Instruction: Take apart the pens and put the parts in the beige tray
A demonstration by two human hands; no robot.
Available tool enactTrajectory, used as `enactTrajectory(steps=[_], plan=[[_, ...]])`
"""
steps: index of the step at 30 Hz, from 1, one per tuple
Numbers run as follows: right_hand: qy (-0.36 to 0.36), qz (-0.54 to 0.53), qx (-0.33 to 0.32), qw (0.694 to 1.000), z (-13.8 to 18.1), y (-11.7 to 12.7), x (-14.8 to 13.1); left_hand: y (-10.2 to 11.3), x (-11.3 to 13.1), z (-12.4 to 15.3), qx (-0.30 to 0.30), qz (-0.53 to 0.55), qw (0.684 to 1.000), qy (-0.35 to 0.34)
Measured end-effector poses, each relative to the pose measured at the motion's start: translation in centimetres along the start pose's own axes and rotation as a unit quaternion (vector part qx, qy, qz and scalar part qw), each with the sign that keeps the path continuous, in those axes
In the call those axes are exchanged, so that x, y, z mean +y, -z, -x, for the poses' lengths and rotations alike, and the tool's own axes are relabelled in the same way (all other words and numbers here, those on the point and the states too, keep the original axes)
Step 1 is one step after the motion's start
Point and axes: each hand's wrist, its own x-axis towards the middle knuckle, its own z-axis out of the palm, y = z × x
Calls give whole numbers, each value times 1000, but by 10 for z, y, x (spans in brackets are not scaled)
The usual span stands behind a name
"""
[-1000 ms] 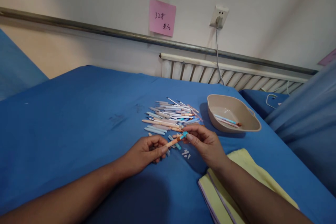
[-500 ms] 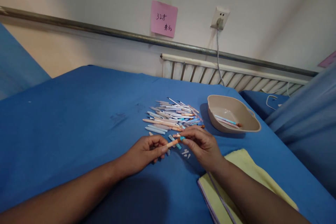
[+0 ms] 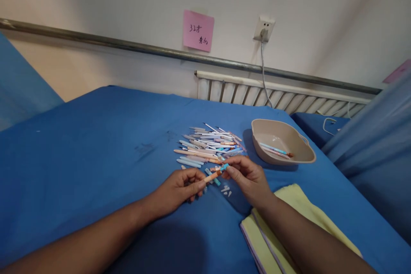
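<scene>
My left hand [image 3: 181, 187] is closed around the lower end of an orange pen [image 3: 211, 177] held at a slant over the blue cloth. The thumb and fingers of my right hand [image 3: 250, 179] pinch a small blue piece [image 3: 224, 167] at the pen's upper end. I cannot tell how firmly the two parts are joined. Beneath the pen lies a teal pen cap [image 3: 217, 182], partly hidden. Small white bits [image 3: 226, 190] are scattered just right of it. Beyond my hands is a pile of loose pens [image 3: 205, 142] in white, pale blue, peach and grey.
A beige basin [image 3: 305, 154] holding a few pens stands right of the pile. A folded yellow-green towel [image 3: 293, 199] lies under my right forearm. Blue cloth [image 3: 96, 158] covers the table. Behind are a radiator [image 3: 237, 90], a metal rail [image 3: 144, 50] and a plugged socket [image 3: 264, 29].
More of the blue piece shows at the pen's upper end, and my right fingers sit slightly higher on it. The whole view has shifted a little. Both hands keep their hold.
</scene>
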Motion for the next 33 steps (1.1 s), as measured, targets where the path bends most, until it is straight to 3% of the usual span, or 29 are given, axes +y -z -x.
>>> enactTrajectory(steps=[7,17,21,28,33], plan=[[-2,7,11,1000,0,1,2,0,1,1,1,3,1000,8],[37,105,-5,994,1,5,2,-1,2,2,11,-1,1000,8],[57,174,-6,983,0,7,1,-1,-1,2,22,-24,999,1],[25,153,-22,988,-2,8,4,1,-3,1,46,-91,994,-27],[57,200,-30,978,-1,8,3,1,0,2,52,-135,989,-28]])
